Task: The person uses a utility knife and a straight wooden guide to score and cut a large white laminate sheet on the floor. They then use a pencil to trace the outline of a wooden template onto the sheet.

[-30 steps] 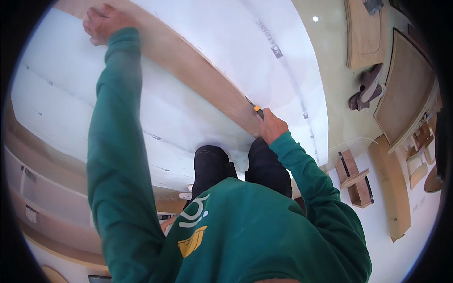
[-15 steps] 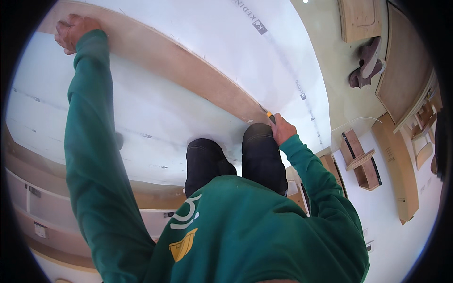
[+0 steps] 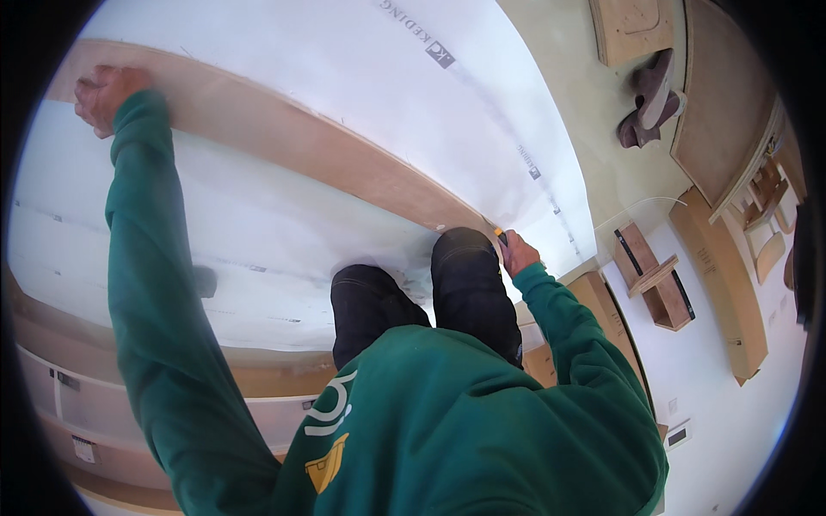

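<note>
A long, flat strip of brown wood [image 3: 284, 125] lies slantwise across a large white sheet [image 3: 284, 43]. At the strip's far left end is my left hand [image 3: 110, 96], its fingers curled and pressed onto the wood. My right hand [image 3: 521, 254] grips a utility knife [image 3: 502, 234] with a dark and orange body. The knife's tip is by the strip's upper edge, near its right end; the blade is too small to make out. My dark-trousered knees [image 3: 465, 258] are at the strip's near side.
Shoes [image 3: 652, 101] stand on the floor at the right, by a wooden panel [image 3: 635, 30]. Farther right are a large brown board [image 3: 727, 107], a long cardboard box [image 3: 718, 284] and a small wooden shelf piece [image 3: 658, 279]. Pale shelving [image 3: 95, 396] runs along the lower left.
My right hand and the knife have moved a little toward me and rightward along the strip's edge. My left hand stays at the strip's far end, while the whole view has shifted slightly.
</note>
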